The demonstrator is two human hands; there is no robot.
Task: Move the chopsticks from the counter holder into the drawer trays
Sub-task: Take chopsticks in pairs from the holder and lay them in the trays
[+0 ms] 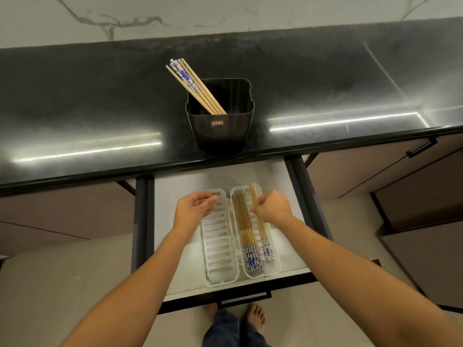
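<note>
A pair of wooden chopsticks with blue-patterned ends (pixel 258 216) is pinched in the right hand (pixel 271 207) and being laid in the right white slotted plastic tray (pixel 258 189); the left hand (pixel 195 204) is loosely curled, empty. Next — a fresh grip at the black plastic holder (pixel 220 126) near the worktop's front edge.

I see black holder (pixel 220 126), glossy black counter (pixel 75 101), tan chopsticks (pixel 246 221) with blue-and-white floral ends, translucent white slotted trays (pixel 218 246), grey-veined white marble wall (pixel 175 13).

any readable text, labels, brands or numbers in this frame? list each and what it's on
Nothing can be read here.
Small sticker on the front of the black holder: red and white, print too small and blurred to read.
Blue-and-white ends of the chopsticks in the right tray: pattern only, no lettering made out.
Left tray, drawer, counter: no markings seen.
</note>
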